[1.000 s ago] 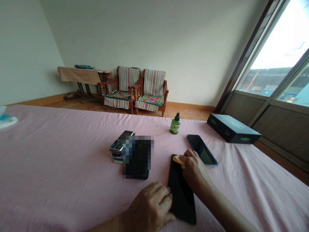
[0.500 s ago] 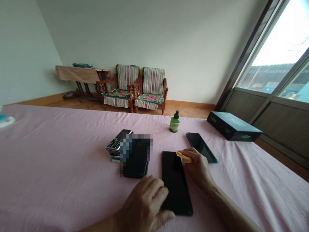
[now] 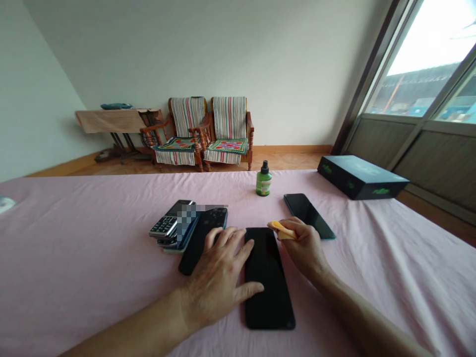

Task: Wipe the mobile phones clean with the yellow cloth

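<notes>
A large black smartphone [image 3: 266, 282] lies flat on the pink cloth in front of me. My left hand [image 3: 219, 272] rests over its left side, fingers spread, thumb and forefinger on the screen. My right hand [image 3: 303, 248] pinches a folded yellow cloth [image 3: 282, 231] at the phone's upper right corner. Left of the phone is another dark phone [image 3: 208, 223], partly covered by my left hand. Beside that, a keypad phone [image 3: 169, 220] tops a small stack of phones. Behind my right hand lies a dark phone with a teal edge [image 3: 310, 215].
A green bottle with a black cap [image 3: 264, 181] stands further back. At the right rear sits a black box [image 3: 362, 176] with green markings. The pink cloth [image 3: 92, 267] spreads under everything. Two wooden armchairs [image 3: 228, 121] and a covered sewing table [image 3: 115, 121] are by the wall.
My left hand has moved up and its fingers have spread out from a curled pose. My right hand still holds the yellow cloth near the same corner. The view has shifted slightly.
</notes>
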Tool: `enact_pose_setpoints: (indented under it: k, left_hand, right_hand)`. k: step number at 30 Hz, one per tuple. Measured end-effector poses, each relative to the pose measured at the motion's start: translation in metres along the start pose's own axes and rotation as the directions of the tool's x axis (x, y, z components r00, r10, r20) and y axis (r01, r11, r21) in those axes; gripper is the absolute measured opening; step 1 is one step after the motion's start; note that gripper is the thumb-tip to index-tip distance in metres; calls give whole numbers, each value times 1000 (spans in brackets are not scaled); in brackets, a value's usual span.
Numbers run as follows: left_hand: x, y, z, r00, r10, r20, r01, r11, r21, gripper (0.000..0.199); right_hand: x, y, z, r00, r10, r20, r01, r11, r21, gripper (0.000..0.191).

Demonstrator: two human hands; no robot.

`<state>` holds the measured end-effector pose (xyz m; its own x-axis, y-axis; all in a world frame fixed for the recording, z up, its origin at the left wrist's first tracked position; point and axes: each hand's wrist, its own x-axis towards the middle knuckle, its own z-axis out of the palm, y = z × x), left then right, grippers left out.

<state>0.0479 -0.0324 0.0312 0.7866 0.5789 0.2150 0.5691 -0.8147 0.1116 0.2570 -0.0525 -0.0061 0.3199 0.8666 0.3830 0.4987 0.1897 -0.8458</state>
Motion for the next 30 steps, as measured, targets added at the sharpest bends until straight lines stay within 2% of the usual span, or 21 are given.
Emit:
enact_pose_setpoints:
  k: [5,7,12,18,22,26,30]
  left_hand:
    - [17,-8,4,997,23,73,-22,1000,-15,77]
    - [18,-9,6,997,31,65,-29,999,-28,77]
    - [16,-9,8,995,68,-69,-71,997,-38,73]
    - [13,-6,11,976,127,-180,-134,991,-28,63]
    - [0,0,12,956,169,-240,-196,976,-91,41]
    - [-25,8,7,962,184,-203,-234,938,-257,48]
    - [-45,14,5,978,152,-142,-183,954,-239,52]
  right_hand:
    - [-1,-6,2,998,15,54,-15,1000,-9,30]
    - [-1,-6,3,998,21,63,-18,999,-40,32]
    - [-2,-3,4,998,13,60,-8,997,-79,36]
    - [-2,-3,4,999,-33,44,38,992,-118,36]
    - [-2,1,5,994,-101,39,106,983,-152,37]
    - [1,9,6,980,-179,83,192,962,-196,33]
    - [4,13,9,957,-233,174,270,934,-235,32]
